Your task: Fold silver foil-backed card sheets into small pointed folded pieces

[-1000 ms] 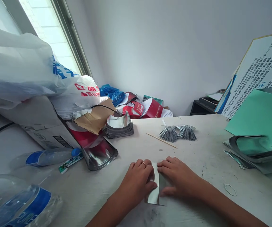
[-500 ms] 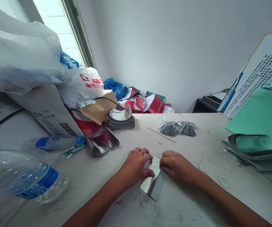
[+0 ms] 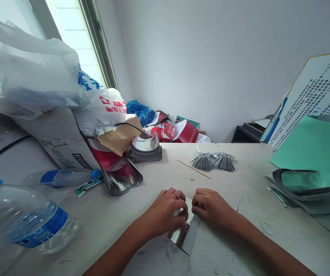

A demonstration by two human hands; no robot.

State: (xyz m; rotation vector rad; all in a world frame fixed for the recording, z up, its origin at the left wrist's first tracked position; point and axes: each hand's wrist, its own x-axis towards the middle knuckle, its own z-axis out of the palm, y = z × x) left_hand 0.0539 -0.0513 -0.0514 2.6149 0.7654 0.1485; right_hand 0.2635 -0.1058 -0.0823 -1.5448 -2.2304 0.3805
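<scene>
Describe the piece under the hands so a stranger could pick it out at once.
On the scuffed white table, the left hand and right hand nearly meet. Under them lies a flat, mirror-shiny silver foil strip, single, unlike the curved silver-and-grey stack behind.

We note a path for a hand straight ahead of the left hand (image 3: pixel 163 212) and right hand (image 3: pixel 211 209), over the scuffed white tabletop (image 3: pixel 239 191) as far as the wooden stick (image 3: pixel 193 168) and two fanned bundles of metal strips (image 3: pixel 212 162). Leftward, the large water bottle (image 3: pixel 30 218) and curved foil piece (image 3: pixel 121 178) block a sideways reach, with the cardboard box (image 3: pixel 58 138) behind them. Rightward, we find room past the rubber band (image 3: pixel 268 229) until the pile of grey sheets (image 3: pixel 304 193) stands in the way.
</scene>
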